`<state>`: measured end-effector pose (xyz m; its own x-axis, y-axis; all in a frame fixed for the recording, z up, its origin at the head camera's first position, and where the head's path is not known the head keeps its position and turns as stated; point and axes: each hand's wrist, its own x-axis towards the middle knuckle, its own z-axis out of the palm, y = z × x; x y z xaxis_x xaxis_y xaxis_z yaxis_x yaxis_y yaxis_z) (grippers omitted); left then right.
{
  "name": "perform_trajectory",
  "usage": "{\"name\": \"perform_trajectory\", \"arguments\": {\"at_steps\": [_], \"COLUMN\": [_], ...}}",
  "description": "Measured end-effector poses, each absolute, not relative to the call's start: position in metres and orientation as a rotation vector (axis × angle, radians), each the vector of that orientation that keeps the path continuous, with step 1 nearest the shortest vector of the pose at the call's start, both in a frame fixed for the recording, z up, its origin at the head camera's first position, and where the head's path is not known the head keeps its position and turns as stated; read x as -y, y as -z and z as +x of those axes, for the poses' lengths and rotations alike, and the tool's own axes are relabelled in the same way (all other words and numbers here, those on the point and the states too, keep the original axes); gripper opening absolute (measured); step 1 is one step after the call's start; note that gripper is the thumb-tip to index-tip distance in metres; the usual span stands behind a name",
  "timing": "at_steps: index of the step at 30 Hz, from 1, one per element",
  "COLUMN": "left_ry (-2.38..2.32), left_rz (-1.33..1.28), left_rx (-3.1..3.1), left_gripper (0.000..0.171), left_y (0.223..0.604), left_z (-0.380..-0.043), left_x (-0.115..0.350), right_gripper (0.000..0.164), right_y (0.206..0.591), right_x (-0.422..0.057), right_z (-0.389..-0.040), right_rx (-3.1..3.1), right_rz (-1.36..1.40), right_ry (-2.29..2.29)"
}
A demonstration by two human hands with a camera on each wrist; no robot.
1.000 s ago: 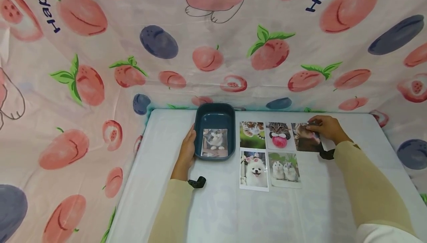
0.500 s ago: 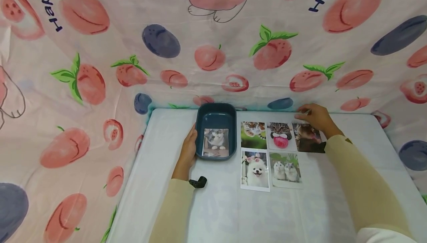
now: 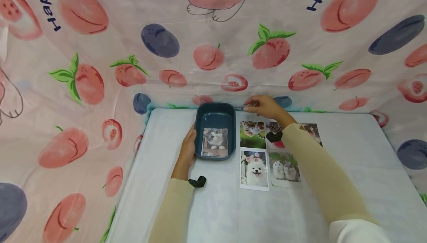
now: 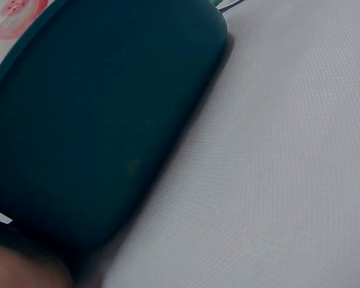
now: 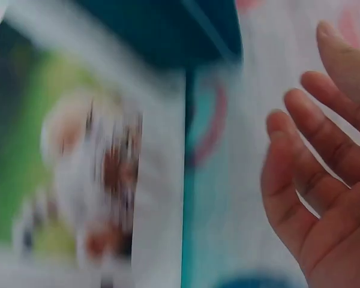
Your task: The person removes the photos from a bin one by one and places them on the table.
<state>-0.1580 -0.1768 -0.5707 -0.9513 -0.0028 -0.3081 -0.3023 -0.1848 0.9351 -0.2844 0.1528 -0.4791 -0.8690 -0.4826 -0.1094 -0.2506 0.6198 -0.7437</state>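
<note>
My left hand (image 3: 188, 148) rests along the outer left side of a dark teal rectangular box (image 3: 198, 124). A cat photo card (image 3: 215, 141) lies inside that box. In the left wrist view the box wall (image 4: 108, 108) fills the upper left, with a blurred bit of hand (image 4: 24, 267) below it. My right hand (image 3: 263, 106) is in front of the back cloth, right of the box and above the tiger photo (image 3: 252, 134). Its fingers (image 5: 315, 111) are spread and hold nothing in the right wrist view.
Photos stand in two rows right of the box: a cat with a pink ball (image 3: 271, 127), a dark-toned picture (image 3: 313, 130), both partly behind my right arm, a white dog (image 3: 255, 170) and two small rodents (image 3: 283, 168). A fruit-print cloth (image 3: 160, 76) hangs behind the white table (image 3: 220, 206).
My right hand has left the dark-toned photo at the right end of the top row, lifted, and moved left towards the box. The left hand and the photos stay put.
</note>
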Motion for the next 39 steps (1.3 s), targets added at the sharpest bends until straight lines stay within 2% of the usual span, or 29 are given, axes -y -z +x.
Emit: {"name": "perform_trajectory", "arguments": {"at_steps": [8, 17, 25, 39], "left_ry": [-2.229, -2.250, -2.278, -2.279], "left_rz": [-0.374, -0.379, -0.354, -0.361], "left_rx": [-1.876, -1.842, -1.807, -1.793], "left_gripper": [0.049, 0.048, 0.048, 0.049], "left_y": [0.569, 0.569, 0.571, 0.569], "left_z": [-0.157, -0.158, -0.157, -0.156], "left_x": [0.177, 0.178, 0.178, 0.178], "right_gripper": [0.040, 0.034, 0.026, 0.018], "right_y": [0.479, 0.498, 0.512, 0.516], "right_x": [-0.069, -0.014, 0.005, 0.005], "right_z": [-0.282, -0.285, -0.281, -0.280], "right_rx": [-2.348, -2.394, -2.402, -2.435], "right_rz": [-0.714, -0.879, -0.767, -0.737], "right_ry": [1.072, 0.772, 0.586, 0.617]}}
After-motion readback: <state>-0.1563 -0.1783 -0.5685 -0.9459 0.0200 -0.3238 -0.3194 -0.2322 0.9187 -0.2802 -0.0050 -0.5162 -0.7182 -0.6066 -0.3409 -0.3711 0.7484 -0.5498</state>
